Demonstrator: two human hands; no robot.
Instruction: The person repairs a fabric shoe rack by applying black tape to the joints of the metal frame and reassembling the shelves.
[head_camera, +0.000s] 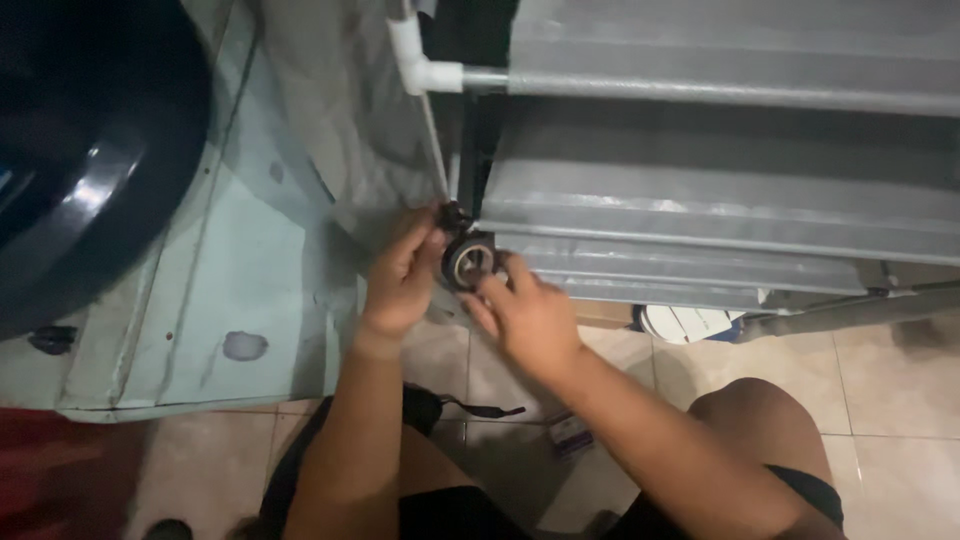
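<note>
A roll of black tape (470, 261) is held up against the lower end of a thin grey pipe (436, 140), by the edge of a corrugated metal sheet (720, 200). My right hand (522, 316) grips the roll from below and right. My left hand (402, 277) pinches the dark taped spot on the pipe just left of the roll, fingers closed on it. A white pipe elbow (420, 60) joins the pipe higher up.
A large black rounded tub (80, 170) fills the upper left. A pale green painted wall (230, 290) with chipped spots stands behind the pipe. Beige floor tiles (890, 400), my bare knees, a black strap (480, 409) and a white and blue object (685, 323) lie below.
</note>
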